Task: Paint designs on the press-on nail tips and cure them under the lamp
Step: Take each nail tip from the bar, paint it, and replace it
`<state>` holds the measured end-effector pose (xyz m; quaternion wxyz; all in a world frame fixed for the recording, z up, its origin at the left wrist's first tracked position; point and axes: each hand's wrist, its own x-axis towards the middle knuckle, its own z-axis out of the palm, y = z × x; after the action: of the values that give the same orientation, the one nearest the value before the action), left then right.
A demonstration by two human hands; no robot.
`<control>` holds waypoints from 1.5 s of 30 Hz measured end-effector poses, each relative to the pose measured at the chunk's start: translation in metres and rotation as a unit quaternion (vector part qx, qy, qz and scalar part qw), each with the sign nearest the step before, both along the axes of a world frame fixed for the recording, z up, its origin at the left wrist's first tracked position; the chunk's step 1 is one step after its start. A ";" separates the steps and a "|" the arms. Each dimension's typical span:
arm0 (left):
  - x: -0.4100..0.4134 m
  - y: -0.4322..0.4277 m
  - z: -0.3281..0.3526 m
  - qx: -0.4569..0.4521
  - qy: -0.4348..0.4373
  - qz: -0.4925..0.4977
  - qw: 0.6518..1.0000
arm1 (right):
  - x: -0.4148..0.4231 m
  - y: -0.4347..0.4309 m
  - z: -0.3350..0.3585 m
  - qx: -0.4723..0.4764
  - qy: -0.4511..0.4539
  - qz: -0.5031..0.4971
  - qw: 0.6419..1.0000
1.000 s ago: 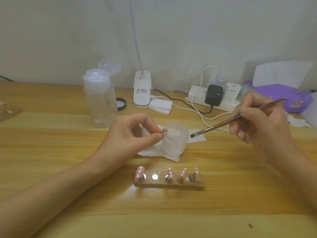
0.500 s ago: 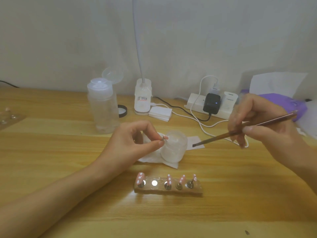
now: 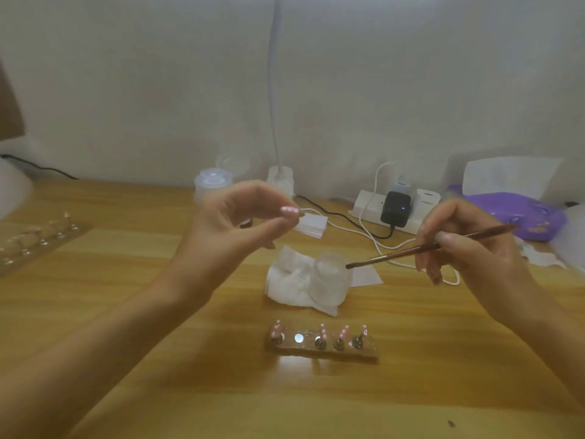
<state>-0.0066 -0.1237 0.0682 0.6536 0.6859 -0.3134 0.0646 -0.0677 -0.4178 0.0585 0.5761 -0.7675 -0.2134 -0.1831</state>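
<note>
Pink nail tip (image 3: 289, 211) pinched aloft in left hand (image 3: 228, 229), brush (image 3: 411, 250) gripped by curled right hand (image 3: 468, 248): slack pinch risks dropping it, fingertip smearing likely-uncured dots.

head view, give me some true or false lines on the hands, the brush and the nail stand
1. The left hand pinches a pink nail tip held up off the table. True.
2. The brush in the right hand touches that nail tip. False: its bristles are apart from it, down by the frosted jar.
3. All five spots on the stand hold tips. False: the second spot from the left is bare.
4. The frosted jar sits on a white tissue. True.
</note>
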 end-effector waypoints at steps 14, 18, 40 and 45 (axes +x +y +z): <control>-0.051 0.007 -0.040 0.172 -0.016 -0.054 0.984 | 0.004 0.009 -0.015 0.117 0.066 -0.020 0.991; -0.054 0.006 -0.054 0.213 -0.008 -0.038 0.976 | 0.005 0.009 -0.019 0.128 0.084 -0.030 0.988; -0.052 -0.002 -0.055 0.335 0.014 0.002 0.942 | 0.008 0.006 -0.029 0.182 0.120 -0.054 0.974; -0.050 -0.009 -0.049 0.355 -0.017 0.007 0.935 | 0.009 0.006 -0.029 0.188 0.127 -0.049 0.973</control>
<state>-0.0561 -0.1325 0.0189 0.3617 0.8743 -0.3218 -0.0348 -0.0590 -0.4120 0.0291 0.7228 -0.6719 -0.0618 -0.1489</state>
